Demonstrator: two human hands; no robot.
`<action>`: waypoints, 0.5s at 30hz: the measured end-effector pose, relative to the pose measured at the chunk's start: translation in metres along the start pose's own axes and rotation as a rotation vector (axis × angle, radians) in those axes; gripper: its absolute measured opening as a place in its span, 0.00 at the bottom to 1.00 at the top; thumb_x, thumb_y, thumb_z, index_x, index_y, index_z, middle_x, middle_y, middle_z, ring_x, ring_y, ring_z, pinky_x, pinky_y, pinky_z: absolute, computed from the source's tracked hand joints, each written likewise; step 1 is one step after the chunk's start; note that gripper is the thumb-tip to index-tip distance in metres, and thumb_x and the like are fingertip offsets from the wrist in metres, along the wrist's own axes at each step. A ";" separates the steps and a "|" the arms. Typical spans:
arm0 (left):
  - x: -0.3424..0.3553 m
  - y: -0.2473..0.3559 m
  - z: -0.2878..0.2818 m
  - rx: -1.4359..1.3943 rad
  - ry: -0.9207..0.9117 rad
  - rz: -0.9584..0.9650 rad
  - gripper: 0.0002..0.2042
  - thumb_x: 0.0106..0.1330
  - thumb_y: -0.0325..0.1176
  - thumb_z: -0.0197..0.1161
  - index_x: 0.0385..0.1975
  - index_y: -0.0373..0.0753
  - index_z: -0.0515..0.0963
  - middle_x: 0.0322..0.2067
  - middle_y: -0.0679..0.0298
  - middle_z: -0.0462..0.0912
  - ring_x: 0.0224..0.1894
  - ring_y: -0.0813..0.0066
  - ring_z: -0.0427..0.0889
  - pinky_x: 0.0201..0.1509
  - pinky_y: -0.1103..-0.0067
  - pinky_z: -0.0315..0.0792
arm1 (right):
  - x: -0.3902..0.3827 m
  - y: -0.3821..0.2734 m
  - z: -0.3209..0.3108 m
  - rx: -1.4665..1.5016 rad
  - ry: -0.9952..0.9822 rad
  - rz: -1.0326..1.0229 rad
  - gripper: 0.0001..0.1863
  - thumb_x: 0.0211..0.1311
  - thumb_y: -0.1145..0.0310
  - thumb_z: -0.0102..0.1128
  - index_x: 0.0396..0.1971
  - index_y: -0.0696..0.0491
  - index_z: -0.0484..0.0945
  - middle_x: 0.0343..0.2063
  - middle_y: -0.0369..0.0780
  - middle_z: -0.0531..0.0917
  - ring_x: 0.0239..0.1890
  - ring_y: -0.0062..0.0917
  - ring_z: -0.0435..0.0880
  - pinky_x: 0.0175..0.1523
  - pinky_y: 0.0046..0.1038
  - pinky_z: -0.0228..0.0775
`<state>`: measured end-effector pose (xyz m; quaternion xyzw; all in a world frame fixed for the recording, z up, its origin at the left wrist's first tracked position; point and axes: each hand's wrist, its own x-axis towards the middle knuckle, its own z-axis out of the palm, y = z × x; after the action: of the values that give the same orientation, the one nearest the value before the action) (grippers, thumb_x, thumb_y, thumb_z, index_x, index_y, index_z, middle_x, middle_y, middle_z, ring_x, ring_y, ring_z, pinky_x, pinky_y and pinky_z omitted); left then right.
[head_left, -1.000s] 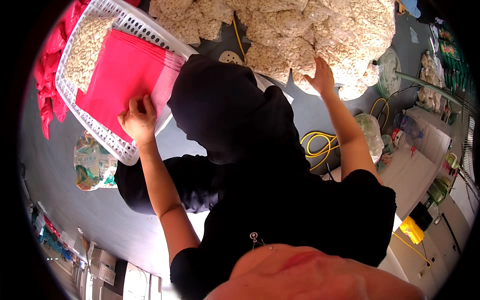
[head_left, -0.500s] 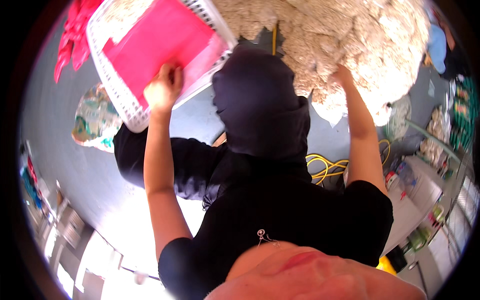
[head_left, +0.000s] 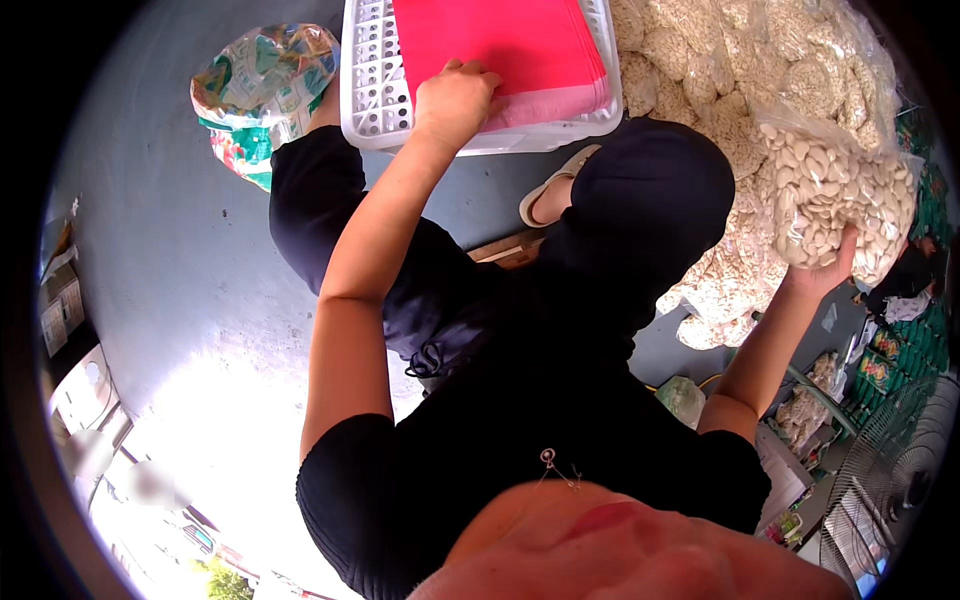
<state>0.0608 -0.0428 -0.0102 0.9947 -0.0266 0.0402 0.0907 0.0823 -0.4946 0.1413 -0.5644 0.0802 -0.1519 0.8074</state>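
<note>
A flat stack of red plastic sheets or bags lies in a white perforated plastic basket in front of me. My left hand rests against the stack's near left part, its fingers curled; what they may pinch is hidden. Out to the right, my right hand grips a clear plastic bag of pale seeds from below, with the thumb up its side. The flat, oval seeds show through the film. Behind this bag lies a large heap of similar filled bags.
A colourful printed sack stands open left of the basket. My dark-trousered knees are close below basket and heap; a sandalled foot is between them. A fan stands at the lower right, near green packages.
My right hand has come away from the heap with a bag of seeds in it. The left hand stays on the red stack. The whole view has shifted, with the basket now nearer the middle.
</note>
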 end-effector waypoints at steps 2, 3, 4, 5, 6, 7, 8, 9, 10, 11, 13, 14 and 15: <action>0.003 -0.007 0.001 -0.018 -0.030 0.006 0.11 0.58 0.42 0.66 0.39 0.50 0.84 0.37 0.71 0.84 0.45 0.65 0.81 0.43 0.69 0.80 | -0.021 0.005 0.059 0.064 -0.086 0.143 0.33 0.70 0.57 0.47 0.66 0.64 0.57 0.64 0.51 0.66 0.65 0.44 0.67 0.71 0.44 0.55; 0.008 -0.011 0.008 -0.038 -0.005 0.032 0.08 0.58 0.39 0.65 0.35 0.49 0.84 0.34 0.70 0.84 0.44 0.65 0.81 0.41 0.68 0.80 | -0.033 0.012 0.085 0.102 -0.167 0.176 0.32 0.70 0.58 0.47 0.65 0.65 0.58 0.63 0.52 0.68 0.65 0.43 0.68 0.70 0.43 0.57; 0.009 -0.012 0.009 -0.010 -0.025 0.041 0.07 0.58 0.38 0.64 0.34 0.49 0.84 0.34 0.69 0.84 0.43 0.65 0.82 0.41 0.68 0.80 | -0.042 0.023 0.107 0.149 -0.245 0.217 0.32 0.69 0.58 0.47 0.64 0.66 0.59 0.62 0.52 0.69 0.64 0.42 0.70 0.70 0.41 0.59; 0.010 -0.011 0.009 0.017 -0.046 0.046 0.06 0.58 0.37 0.63 0.33 0.48 0.83 0.34 0.68 0.84 0.43 0.66 0.82 0.40 0.67 0.80 | -0.047 0.039 0.122 0.167 -0.312 0.305 0.31 0.68 0.60 0.48 0.64 0.66 0.60 0.61 0.51 0.70 0.63 0.42 0.71 0.69 0.41 0.60; 0.010 -0.011 0.008 0.058 -0.072 0.045 0.05 0.58 0.37 0.62 0.32 0.48 0.83 0.34 0.68 0.84 0.43 0.66 0.82 0.39 0.67 0.80 | -0.050 0.064 0.133 0.198 -0.381 0.401 0.30 0.66 0.61 0.50 0.63 0.65 0.61 0.60 0.51 0.71 0.62 0.42 0.72 0.69 0.42 0.62; 0.009 -0.009 -0.002 0.070 -0.111 0.082 0.09 0.60 0.31 0.55 0.32 0.45 0.84 0.36 0.64 0.85 0.46 0.65 0.82 0.39 0.68 0.81 | -0.054 0.088 0.146 0.202 -0.425 0.455 0.30 0.64 0.64 0.51 0.62 0.65 0.61 0.59 0.51 0.72 0.60 0.42 0.74 0.68 0.42 0.63; 0.009 -0.004 -0.006 0.054 -0.102 0.079 0.09 0.60 0.32 0.55 0.32 0.45 0.84 0.36 0.64 0.85 0.46 0.65 0.82 0.39 0.68 0.81 | -0.059 0.111 0.156 0.205 -0.462 0.505 0.30 0.62 0.67 0.53 0.62 0.65 0.62 0.58 0.51 0.73 0.59 0.42 0.75 0.66 0.41 0.65; 0.009 0.000 -0.010 0.041 -0.090 0.072 0.09 0.60 0.32 0.55 0.32 0.45 0.83 0.36 0.64 0.85 0.46 0.65 0.82 0.38 0.68 0.81 | -0.068 0.131 0.166 0.186 -0.494 0.558 0.30 0.60 0.70 0.53 0.62 0.65 0.61 0.58 0.51 0.73 0.58 0.41 0.76 0.65 0.40 0.67; 0.010 0.000 -0.012 0.026 -0.079 0.061 0.09 0.60 0.32 0.55 0.32 0.45 0.83 0.37 0.65 0.85 0.46 0.65 0.82 0.38 0.68 0.80 | -0.075 0.150 0.172 0.165 -0.528 0.615 0.30 0.59 0.73 0.53 0.62 0.65 0.61 0.57 0.51 0.74 0.57 0.40 0.77 0.64 0.39 0.69; 0.012 -0.013 0.007 -0.038 -0.007 0.067 0.08 0.59 0.33 0.56 0.33 0.43 0.83 0.36 0.64 0.85 0.46 0.65 0.82 0.38 0.67 0.80 | -0.081 0.169 0.175 0.194 -0.575 0.696 0.30 0.59 0.74 0.52 0.62 0.65 0.61 0.57 0.51 0.74 0.56 0.39 0.78 0.64 0.38 0.70; 0.019 -0.015 0.001 -0.073 -0.028 0.043 0.08 0.59 0.33 0.56 0.33 0.42 0.82 0.37 0.64 0.85 0.47 0.65 0.81 0.39 0.67 0.80 | -0.087 0.200 0.166 0.166 -0.597 0.825 0.29 0.59 0.75 0.51 0.62 0.64 0.62 0.56 0.51 0.75 0.56 0.38 0.78 0.63 0.37 0.71; 0.020 -0.017 -0.001 -0.088 -0.043 0.028 0.08 0.59 0.34 0.56 0.33 0.41 0.82 0.37 0.64 0.84 0.47 0.65 0.81 0.39 0.67 0.80 | -0.089 0.212 0.161 0.118 -0.586 0.883 0.29 0.59 0.75 0.51 0.62 0.64 0.62 0.56 0.51 0.75 0.56 0.38 0.78 0.63 0.38 0.70; 0.016 -0.027 0.013 -0.177 0.158 0.092 0.09 0.58 0.34 0.56 0.33 0.40 0.81 0.37 0.63 0.83 0.46 0.65 0.81 0.39 0.67 0.80 | -0.093 0.214 0.158 0.025 -0.561 0.883 0.29 0.59 0.74 0.51 0.62 0.64 0.63 0.57 0.51 0.74 0.57 0.39 0.78 0.63 0.38 0.70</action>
<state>0.0797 -0.0198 -0.0265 0.9743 -0.0686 0.1199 0.1781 0.0759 -0.2555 -0.0079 -0.4861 0.0892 0.3593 0.7916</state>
